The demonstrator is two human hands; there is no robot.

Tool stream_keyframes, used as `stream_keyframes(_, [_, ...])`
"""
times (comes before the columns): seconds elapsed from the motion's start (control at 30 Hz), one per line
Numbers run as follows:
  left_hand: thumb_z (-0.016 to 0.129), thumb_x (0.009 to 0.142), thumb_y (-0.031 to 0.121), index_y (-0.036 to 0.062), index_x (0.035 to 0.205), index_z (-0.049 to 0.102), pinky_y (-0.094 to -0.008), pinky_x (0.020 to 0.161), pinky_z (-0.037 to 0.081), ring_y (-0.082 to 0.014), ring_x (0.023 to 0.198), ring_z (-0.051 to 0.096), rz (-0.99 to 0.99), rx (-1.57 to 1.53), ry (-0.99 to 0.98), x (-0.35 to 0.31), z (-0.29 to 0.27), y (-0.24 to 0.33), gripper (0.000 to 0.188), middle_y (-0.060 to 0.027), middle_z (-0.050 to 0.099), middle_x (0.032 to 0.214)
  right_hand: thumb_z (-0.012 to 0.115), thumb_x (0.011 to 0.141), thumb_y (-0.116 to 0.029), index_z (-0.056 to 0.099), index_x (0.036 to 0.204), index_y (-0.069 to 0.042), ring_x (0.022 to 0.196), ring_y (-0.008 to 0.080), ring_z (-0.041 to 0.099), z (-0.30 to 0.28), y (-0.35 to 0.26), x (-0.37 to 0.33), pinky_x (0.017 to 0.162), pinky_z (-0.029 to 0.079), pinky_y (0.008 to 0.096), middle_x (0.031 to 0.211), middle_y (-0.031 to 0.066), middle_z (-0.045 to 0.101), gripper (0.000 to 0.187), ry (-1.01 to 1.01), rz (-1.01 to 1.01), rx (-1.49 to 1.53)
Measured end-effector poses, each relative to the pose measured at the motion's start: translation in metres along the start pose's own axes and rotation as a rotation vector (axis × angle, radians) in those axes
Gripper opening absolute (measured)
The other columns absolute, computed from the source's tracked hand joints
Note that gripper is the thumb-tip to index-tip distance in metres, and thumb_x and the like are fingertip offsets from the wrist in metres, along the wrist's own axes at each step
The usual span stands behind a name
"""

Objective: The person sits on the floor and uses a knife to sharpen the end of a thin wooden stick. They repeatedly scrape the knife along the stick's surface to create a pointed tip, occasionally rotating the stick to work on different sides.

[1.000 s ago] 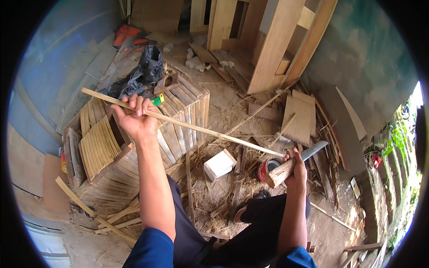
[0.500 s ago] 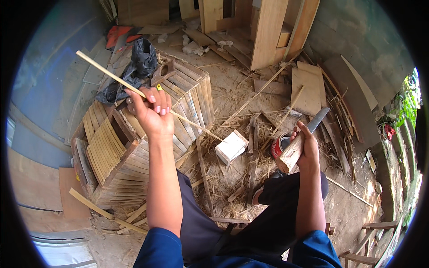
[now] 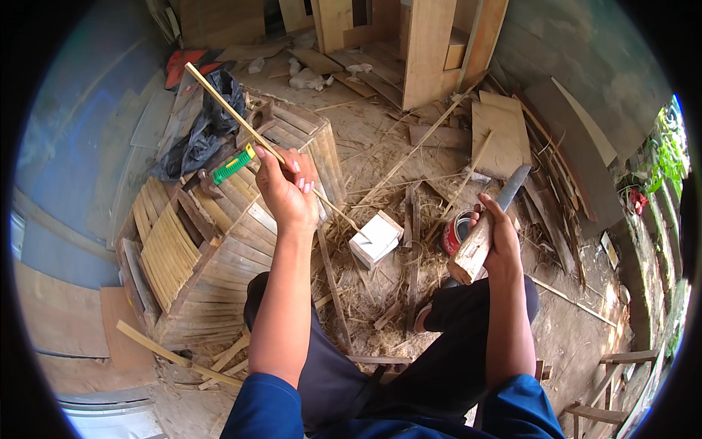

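Note:
My left hand (image 3: 289,189) is closed around a thin bamboo strip (image 3: 227,106), which slants from the upper left down toward the right. The strip's lower end appears over the white top of a small wooden-sided block (image 3: 378,240); whether it touches cannot be told. In my right hand (image 3: 502,238) is a large knife, gripped by its pale wooden handle (image 3: 474,252), with the blade (image 3: 512,189) pointing up and away. Behind my left wrist, a hammer-like tool with a green and yellow handle (image 3: 234,165) lies on the slatted bamboo piece (image 3: 256,219).
A red can (image 3: 455,233) stands just left of my right hand. Shavings and wood strips litter the ground between my legs. A black plastic bag (image 3: 208,132) lies on the slatted piece. Boards (image 3: 428,55) lean at the back, and a small wooden frame (image 3: 607,388) stands lower right.
My left hand has moved right with the bamboo strip, which now slopes more steeply, uncovering the green-handled tool. My right hand and knife have barely moved.

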State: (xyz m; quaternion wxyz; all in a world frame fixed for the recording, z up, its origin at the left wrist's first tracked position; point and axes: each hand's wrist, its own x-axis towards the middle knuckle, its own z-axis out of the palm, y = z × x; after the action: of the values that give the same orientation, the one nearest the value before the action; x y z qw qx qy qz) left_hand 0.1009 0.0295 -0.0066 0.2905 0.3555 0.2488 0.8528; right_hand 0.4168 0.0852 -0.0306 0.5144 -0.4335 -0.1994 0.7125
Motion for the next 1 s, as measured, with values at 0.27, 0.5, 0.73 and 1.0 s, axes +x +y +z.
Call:
stream_keyframes(0.27, [0.04,0.107,0.055,0.0113,0.067,0.04,-0.0262,0.045,0.024,-0.0082,0.042,0.026,0.03,0.085,-0.017,-0.005,0.011,-0.005,0.06,0.0028,0.03,0.049,0.072,0.096,-0.027,0.057,0.115,0.006,0.06,0.0177,0.064,-0.006,0.022,-0.02,0.048,0.053,0.0328,0.086,0.0117,0.064,0.041,0.045,-0.119,-0.324])
stream_keyframes(0.5, [0.036,0.105,0.063,0.013,0.072,0.039,-0.0278,0.048,0.018,-0.0088,0.044,0.019,-0.019,0.067,-0.064,-0.009,0.005,-0.004,0.06,0.0036,0.025,0.05,0.064,0.101,-0.014,0.037,0.154,-0.001,0.067,0.013,0.063,-0.032,0.128,-0.097,0.058,0.053,0.0296,0.087,0.0048,0.064,0.061,-0.338,-0.015,-0.541])
stream_keyframes(0.73, [0.036,0.102,0.068,0.0132,0.074,0.036,-0.0273,0.05,0.015,-0.0077,0.05,0.017,0.021,0.136,-0.106,-0.017,0.003,0.0,0.062,0.0056,0.021,0.057,0.059,0.103,-0.009,0.029,0.162,-0.012,0.06,0.0057,0.054,-0.042,0.192,-0.146,0.057,0.049,0.0249,0.082,-0.0001,0.059,0.065,-0.353,0.166,-0.549])
stream_keyframes(1.0, [0.042,0.101,0.068,0.0134,0.071,0.032,-0.0287,0.05,0.013,-0.0076,0.051,0.014,0.027,0.176,-0.052,-0.022,0.011,0.0,0.063,0.0058,0.019,0.057,0.055,0.103,-0.007,0.031,0.16,-0.013,0.104,0.0225,0.066,-0.032,0.179,-0.141,0.093,0.05,0.0349,0.144,0.0269,0.056,0.063,-0.472,-0.038,-0.886])
